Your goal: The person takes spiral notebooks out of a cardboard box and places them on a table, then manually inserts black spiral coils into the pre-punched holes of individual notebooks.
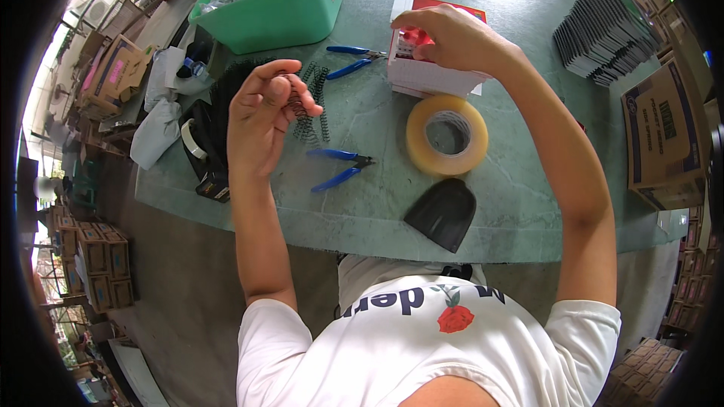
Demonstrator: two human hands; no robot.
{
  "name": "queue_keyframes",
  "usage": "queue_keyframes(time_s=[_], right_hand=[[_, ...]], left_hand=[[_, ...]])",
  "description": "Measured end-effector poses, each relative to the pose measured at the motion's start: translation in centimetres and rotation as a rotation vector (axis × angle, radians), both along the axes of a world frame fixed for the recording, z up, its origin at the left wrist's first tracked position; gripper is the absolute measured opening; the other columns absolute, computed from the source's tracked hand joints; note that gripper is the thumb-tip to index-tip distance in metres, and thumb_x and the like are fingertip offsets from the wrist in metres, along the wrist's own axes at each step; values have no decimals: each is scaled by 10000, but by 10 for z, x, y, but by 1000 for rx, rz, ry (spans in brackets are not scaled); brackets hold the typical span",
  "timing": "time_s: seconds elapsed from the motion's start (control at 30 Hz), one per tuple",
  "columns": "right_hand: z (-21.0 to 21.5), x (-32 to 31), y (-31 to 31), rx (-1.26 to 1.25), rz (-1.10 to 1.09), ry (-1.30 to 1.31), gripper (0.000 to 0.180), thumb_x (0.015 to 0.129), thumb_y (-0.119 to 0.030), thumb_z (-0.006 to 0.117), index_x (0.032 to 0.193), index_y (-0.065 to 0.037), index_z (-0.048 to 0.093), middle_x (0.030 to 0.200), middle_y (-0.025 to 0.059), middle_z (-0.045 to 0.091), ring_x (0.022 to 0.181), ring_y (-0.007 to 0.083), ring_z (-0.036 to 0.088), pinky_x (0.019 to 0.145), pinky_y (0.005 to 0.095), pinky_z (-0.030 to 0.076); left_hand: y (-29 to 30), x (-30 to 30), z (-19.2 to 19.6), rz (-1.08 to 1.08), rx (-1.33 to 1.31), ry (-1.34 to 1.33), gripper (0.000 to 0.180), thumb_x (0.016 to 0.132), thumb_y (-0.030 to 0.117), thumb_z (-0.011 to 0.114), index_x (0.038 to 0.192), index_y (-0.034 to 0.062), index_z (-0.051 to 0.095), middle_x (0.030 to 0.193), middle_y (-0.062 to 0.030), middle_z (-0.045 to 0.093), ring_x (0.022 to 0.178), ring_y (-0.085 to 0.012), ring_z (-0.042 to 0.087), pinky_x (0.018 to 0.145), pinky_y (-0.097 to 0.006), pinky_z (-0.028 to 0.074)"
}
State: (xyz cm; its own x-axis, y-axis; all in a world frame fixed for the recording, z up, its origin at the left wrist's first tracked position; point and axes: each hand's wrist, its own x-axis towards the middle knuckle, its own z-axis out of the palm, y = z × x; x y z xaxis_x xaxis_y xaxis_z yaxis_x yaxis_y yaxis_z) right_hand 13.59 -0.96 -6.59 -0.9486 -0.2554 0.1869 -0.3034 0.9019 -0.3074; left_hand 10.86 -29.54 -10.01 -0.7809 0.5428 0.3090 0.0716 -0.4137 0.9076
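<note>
My left hand [260, 117] is raised over the left part of the table, thumb and fingers pinched on a dark wire spiral coil [300, 109]. Just beside it more black spiral coils [323, 98] lie on the tabletop. My right hand [460, 36] reaches over a small white box [430, 79] with red contents [416, 35] near its opening. Its fingers curl down at the box's top; whether they grip anything there is hidden. Two blue-handled cutting pliers lie near the coils: one pair [348, 68] left of the box, the other [343, 171] closer to me.
A yellowish tape roll [469, 158] and a black rounded plastic piece [445, 215] lie before the box. A green tub [294, 15] stands far left, a black tape dispenser [205, 154] nearer. At right are a stack of spiral-bound books [603, 34] and a cardboard carton [664, 136].
</note>
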Motion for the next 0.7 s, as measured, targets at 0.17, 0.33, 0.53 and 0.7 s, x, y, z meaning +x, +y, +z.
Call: queue_keyframes(time_s=[0.17,0.33,0.53,0.7], right_hand=[[-10,1,-4,258,-40,-10,292,786,-67,578,1073,-17,589,898,157,649,778,283,647,741,395,530],[24,32,5,198,-201,553,303,813,-101,558,1116,-117,574,817,114,639,666,276,640,617,376,529],[-35,77,-13,100,0,407,247,800,-97,589,1044,-82,557,871,100,652,771,287,646,644,386,513],[-74,82,-24,-21,-181,84,273,781,-81,594,1052,-87,558,906,116,653,819,319,634,657,413,496]], left_hand=[[20,12,0,-40,-77,-63,337,938,221,550,1149,-40,530,839,-74,571,724,-161,593,637,-315,539],[14,23,-1,48,-143,-37,321,936,222,554,1124,-38,551,822,-70,571,713,-153,589,602,-302,529],[18,38,-15,-40,-429,-55,319,932,193,554,1172,-17,550,789,-46,577,662,-118,566,560,-245,481],[40,48,-43,35,-940,411,490,888,155,584,1310,-46,437,711,-96,574,612,-130,548,578,-292,468]])
